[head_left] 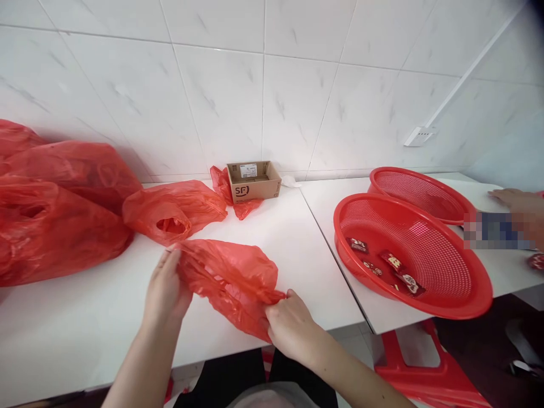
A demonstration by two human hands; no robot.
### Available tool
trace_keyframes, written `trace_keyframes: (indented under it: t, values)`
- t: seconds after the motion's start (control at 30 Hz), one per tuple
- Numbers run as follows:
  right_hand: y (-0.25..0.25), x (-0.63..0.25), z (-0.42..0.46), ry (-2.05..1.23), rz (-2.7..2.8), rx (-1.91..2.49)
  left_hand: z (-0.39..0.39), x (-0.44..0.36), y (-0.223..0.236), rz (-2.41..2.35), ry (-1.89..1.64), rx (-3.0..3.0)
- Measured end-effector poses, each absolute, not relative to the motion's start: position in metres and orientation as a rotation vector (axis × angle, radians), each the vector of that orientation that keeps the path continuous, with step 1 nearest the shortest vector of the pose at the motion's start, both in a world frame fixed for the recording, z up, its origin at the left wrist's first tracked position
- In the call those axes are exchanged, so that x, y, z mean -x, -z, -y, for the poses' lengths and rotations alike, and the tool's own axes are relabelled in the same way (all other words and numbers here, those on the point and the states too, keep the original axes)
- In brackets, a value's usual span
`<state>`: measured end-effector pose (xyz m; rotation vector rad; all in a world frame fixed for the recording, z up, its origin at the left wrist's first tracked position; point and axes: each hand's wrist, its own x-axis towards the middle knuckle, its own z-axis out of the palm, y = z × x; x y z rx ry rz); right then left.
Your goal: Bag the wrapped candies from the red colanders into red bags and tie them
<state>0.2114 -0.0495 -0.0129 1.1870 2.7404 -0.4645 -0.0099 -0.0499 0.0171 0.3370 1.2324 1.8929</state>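
Note:
Between my hands a thin red plastic bag [238,277] is stretched over the front of the white table. My left hand [168,286] is closed on its left end, the fingertips partly behind the film. On the bag's right end, my right hand [289,323] is clenched around a gathered edge. A dark gap shows along the bag's middle, between its folds; I cannot tell whether anything is inside. Just behind my left hand lies another red plastic bag [199,198] with a round opening facing me.
Large full-looking red bags [76,204] crowd the left. A small cardboard box [254,184] stands by the wall. On the right, a red basket [450,277] holds several small wrapped packets [393,260], with a second basket [425,184] behind. Another person's hand [510,198] reaches in at far right.

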Motion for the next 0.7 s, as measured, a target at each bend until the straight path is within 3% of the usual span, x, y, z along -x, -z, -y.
trace_keyframes:
  t: [0.1, 0.3, 0.43, 0.53, 0.7]
  values:
    - [-0.002, -0.216, 0.051, 0.517, -2.806, -1.233, 0.047, 0.014, -0.020, -1.219, -1.872, -0.376]
    - [-0.006, -0.195, 0.047, 0.786, -3.172, -1.358, 0.058, -0.024, -0.015, -1.297, -1.462, -0.608]
    - [0.005, -0.192, 0.014, 0.651, -3.110, -1.507, 0.061, -0.027, -0.013, -1.343, -1.040, -0.945]
    - [0.007, -0.211, -0.016, 0.496, -2.914, -1.675, 0.056, 0.001, -0.008, -1.702, -0.940, -1.129]
    - [-0.004, -0.240, -0.022, 0.683, -2.662, -1.708, 0.050, 0.041, -0.004, -2.287, -1.108, -1.340]
